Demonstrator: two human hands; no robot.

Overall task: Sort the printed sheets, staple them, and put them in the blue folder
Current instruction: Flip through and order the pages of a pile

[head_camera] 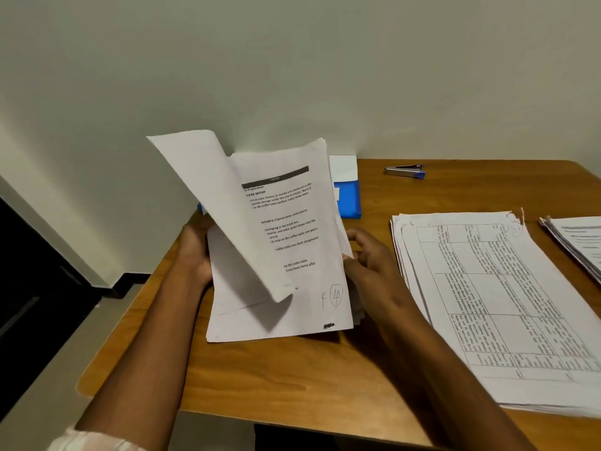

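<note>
A stack of printed sheets (292, 242) stands tilted up from the wooden table (292, 379). My left hand (195, 252) grips its left edge. One blank-backed sheet (221, 206) is flipped up and over to the left. My right hand (370, 258) pinches the stack's right edge with curled fingers. The top visible page bears a handwritten "F 4" in its lower right corner. The blue folder (349, 200) lies behind the stack, partly hidden, with a white sheet on it. A silver and blue stapler (405, 171) lies at the back of the table.
A pile of table-printed sheets (487, 304) lies to the right of my hands. Another pile (579, 242) sits at the far right edge. The table stands against a pale wall, with floor and a dark doorway to the left.
</note>
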